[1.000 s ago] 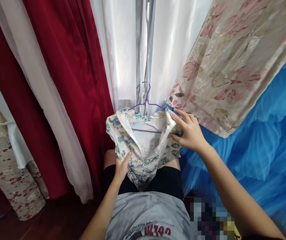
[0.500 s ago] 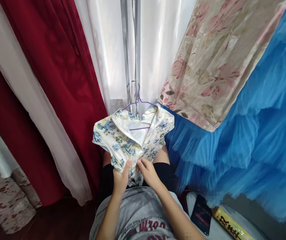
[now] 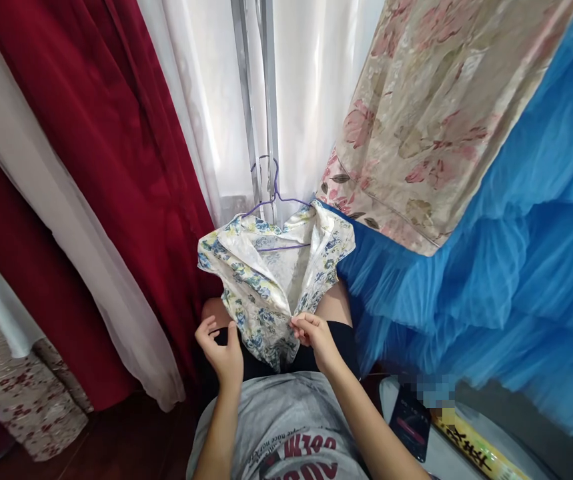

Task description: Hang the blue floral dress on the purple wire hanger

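Note:
A white blouse (image 3: 261,300) with blue and yellow flowers hangs in front of me on a purple hanger (image 3: 286,198), its lower part resting over my lap. Its front is open in a deep V, and the hanger's bottom bar shows inside. My right hand (image 3: 313,333) pinches the front edge of the blouse at the foot of the V. To the left of the garment, my left hand (image 3: 223,350) is off the cloth, thumb and fingers apart. The hanger's hook is up by the metal poles (image 3: 269,87).
Red drapes (image 3: 91,133) and a pale sheer cloth (image 3: 81,227) hang at left. A beige floral cloth (image 3: 441,133) and blue ruffled tulle (image 3: 466,287) hang at right. A phone (image 3: 410,427) and a yellow packet (image 3: 476,447) lie on a pale surface at lower right.
My left hand has let go of the blouse and moved left. My right hand has shifted slightly right, still pinching the edge, and the neckline gapes wider.

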Motion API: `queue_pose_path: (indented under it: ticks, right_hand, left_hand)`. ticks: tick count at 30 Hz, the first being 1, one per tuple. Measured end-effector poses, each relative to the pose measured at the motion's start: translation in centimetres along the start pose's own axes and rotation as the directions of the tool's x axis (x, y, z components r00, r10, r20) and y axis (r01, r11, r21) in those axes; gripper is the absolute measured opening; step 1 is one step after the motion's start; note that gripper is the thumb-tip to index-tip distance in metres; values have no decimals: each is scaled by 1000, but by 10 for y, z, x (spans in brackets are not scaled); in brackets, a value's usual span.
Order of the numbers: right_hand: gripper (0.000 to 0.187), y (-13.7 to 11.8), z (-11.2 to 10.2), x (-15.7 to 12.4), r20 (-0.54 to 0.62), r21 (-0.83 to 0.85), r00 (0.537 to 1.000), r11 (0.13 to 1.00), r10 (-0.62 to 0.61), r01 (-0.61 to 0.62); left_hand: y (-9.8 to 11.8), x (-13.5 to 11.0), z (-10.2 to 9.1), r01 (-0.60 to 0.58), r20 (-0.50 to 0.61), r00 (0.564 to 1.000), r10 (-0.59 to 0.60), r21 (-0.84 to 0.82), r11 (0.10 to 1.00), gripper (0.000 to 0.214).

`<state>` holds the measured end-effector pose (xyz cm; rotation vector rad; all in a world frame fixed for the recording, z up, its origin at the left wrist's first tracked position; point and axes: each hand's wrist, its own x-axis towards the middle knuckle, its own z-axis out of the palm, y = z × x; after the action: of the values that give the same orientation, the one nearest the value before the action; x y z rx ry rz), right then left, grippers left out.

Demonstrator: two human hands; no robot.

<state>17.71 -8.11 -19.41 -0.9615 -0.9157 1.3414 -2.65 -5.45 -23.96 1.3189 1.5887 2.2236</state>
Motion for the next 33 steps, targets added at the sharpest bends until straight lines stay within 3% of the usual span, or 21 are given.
queue_pose_path:
  ticks: [2,4,6,8,11,14,19,21,23,27,30,33]
  right_hand:
    - [29,-1,4,-4,33,-40,999,999,-8,10]
    - [27,0,8,-7,76,-80,997,996,-28,34]
    - [24,2,9,-9,109,-114,993,992,-45,57]
    - [22,0,6,-8,117,-139,991,988,-56,73]
    - [22,-17,1,3,94,-101,995,993,-45,55]
    - [23,-60,5,28,99,5,989,994,-112,112]
    - [18,-160,42,81,115,26,946,953,-302,301]
    - [15,-185,56,92,110,59,936,942,-335,331]
    - [14,-195,65,95,132,47,928,937,-349,346]
    - [17,-181,68,85,179,-24,907,920,-381,391]
    - [18,-173,64,76,157,-51,908,915,-388,399]
    - [15,-177,60,68,165,-89,896,899,-412,429]
  left_hand:
    - [12,-17,4,-88,185,979,91,-22,996,32]
    - [26,-34,13,-88,449,885,123,-97,991,23]
    - [35,-45,25,-44,594,797,112,-129,991,17]
    - [39,-49,34,-37,626,773,105,-121,992,2]
    - [39,-46,39,-89,660,736,146,-120,989,16]
    - [39,-41,34,-97,721,677,151,-116,988,14]
    - [44,-26,22,-119,815,573,88,-23,993,11]
    - [44,-20,18,-168,840,536,83,10,986,10]
    - [40,-15,15,-200,855,512,78,30,979,9]
    - [39,5,25,-200,850,509,136,-37,979,4]
    - [70,40,46,-225,744,617,257,-146,963,16]
    - [124,89,71,-381,547,702,457,-254,889,32]
